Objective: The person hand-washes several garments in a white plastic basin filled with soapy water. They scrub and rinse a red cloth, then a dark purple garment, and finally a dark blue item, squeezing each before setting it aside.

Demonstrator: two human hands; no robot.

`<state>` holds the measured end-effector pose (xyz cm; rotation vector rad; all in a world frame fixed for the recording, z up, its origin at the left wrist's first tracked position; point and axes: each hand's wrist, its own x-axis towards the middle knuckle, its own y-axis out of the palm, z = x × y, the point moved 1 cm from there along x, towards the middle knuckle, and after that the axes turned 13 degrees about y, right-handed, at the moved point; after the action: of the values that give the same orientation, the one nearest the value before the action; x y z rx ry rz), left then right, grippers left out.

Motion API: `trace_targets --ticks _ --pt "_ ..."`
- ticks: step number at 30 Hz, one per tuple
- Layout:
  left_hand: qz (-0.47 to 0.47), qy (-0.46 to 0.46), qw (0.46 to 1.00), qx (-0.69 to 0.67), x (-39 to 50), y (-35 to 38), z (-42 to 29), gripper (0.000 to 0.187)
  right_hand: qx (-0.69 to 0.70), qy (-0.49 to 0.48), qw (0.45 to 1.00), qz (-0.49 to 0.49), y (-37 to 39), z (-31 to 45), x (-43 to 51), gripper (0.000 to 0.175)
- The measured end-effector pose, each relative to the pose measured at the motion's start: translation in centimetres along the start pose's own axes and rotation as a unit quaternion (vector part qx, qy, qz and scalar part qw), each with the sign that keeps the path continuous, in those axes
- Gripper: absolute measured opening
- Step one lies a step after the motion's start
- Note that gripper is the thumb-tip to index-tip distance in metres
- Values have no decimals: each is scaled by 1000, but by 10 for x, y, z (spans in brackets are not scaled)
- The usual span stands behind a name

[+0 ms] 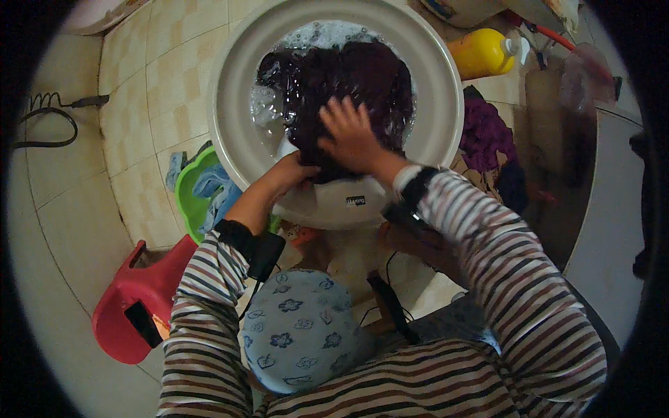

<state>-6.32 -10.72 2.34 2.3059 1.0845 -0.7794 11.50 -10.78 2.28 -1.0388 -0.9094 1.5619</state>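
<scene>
A dark purple-black wet cloth (pixel 366 73) lies bunched in soapy water inside a large round beige plastic basin (pixel 235 104). My right hand (pixel 351 137) rests palm down on the cloth with its fingers spread, slightly blurred. At the near left edge of the same cloth, my left hand (pixel 290 172) holds a fold, its fingertips partly hidden by the fabric. Just beyond the left hand, a small white object (pixel 286 148) shows between cloth and basin wall; I cannot tell what it is. White suds (pixel 329 32) float along the far side.
Left of the basin stands a green plastic basin (pixel 184 201) with light blue clothes (pixel 217 188), near a red plastic stool (pixel 125 313). A yellow pump bottle (pixel 481 53) lies at the right, above purple clothing (pixel 486 133) on the tiled floor (pixel 177 73). A black coiled cable (pixel 73 125) is far left.
</scene>
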Motion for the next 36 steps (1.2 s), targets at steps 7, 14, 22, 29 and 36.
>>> trace_targets --ticks 7,14,22,29,36 --pt "13 8 1000 11 -7 1 -3 35 -79 -214 970 88 -17 -63 -16 53" --pt "-34 -19 977 208 -5 -7 -22 32 22 79 989 121 -38 -62 117 33" --pt "-60 165 977 -117 -10 -9 -50 25 -19 -370 901 224 0 2 128 45" --pt "-71 199 907 -365 18 -13 -78 38 1 -225 939 260 -45 -87 111 51" --pt "-8 121 988 -96 9 1 -131 65 59 31 924 377 -130 -92 58 64"
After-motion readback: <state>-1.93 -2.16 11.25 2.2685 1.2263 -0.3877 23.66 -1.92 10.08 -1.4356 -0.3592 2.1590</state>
